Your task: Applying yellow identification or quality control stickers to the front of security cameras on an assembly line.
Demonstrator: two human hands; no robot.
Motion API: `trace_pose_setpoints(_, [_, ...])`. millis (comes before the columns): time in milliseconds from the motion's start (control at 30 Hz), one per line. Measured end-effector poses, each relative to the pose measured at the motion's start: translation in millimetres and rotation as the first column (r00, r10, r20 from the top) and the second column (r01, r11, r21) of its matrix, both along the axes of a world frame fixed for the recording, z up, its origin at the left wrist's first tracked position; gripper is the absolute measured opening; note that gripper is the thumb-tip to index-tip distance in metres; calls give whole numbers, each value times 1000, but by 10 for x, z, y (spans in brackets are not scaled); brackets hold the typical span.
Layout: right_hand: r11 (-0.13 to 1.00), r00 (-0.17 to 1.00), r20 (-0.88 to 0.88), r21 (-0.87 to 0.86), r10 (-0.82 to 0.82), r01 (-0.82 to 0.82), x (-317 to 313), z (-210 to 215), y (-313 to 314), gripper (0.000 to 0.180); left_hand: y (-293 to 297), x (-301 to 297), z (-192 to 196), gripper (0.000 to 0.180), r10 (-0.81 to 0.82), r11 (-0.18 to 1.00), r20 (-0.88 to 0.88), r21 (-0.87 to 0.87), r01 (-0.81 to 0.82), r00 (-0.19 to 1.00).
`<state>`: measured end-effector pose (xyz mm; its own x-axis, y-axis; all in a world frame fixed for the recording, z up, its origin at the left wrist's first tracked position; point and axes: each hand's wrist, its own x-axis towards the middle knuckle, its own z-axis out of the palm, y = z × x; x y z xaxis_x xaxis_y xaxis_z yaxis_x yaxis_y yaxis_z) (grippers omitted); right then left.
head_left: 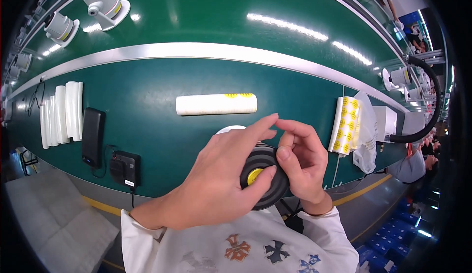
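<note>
Close in front of my chest is a white device with a round black ringed face (280,183) turned up toward me. A round yellow sticker (254,175) sits at its centre. My left hand (216,174) is closed around the device, the thumb lying across the black face beside the sticker. Beyond that hand a bit of the white body (231,129) shows; the rest is hidden. My right hand (306,167) is at the right rim, fingers curled in and thumb by the black edge. Both index fingertips meet above the disc; anything pinched there is too small to make out.
A white roll (216,104) with yellow labels lies ahead on the green table. Left are white tubes (61,113), a black power bank (93,138) and a black box (129,170). A label roll (344,125) lies right. White devices (105,7) stand beyond the metal rail.
</note>
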<state>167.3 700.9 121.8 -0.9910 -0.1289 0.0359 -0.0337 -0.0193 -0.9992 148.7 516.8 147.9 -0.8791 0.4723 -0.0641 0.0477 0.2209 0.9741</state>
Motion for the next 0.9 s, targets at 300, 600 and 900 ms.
trace_pose_setpoints(300, [999, 1000, -12, -38, 9, -10, 11, -31, -18, 33, -153, 1, -144, 65, -194, 890, 296, 454, 41, 935])
trace_pose_setpoints(600, [996, 1000, -18, -90, -11, 9, 34, -67, -48, 31, -74, -13, -32, 77, -128, 980, 41, 161, 120, 991])
trace_pose_setpoints(900, [940, 905, -345, -139, 250, -312, -118, -538, 57, 101, -36, 49, -174, 68, 5, 970, -13, 243, -2, 1000])
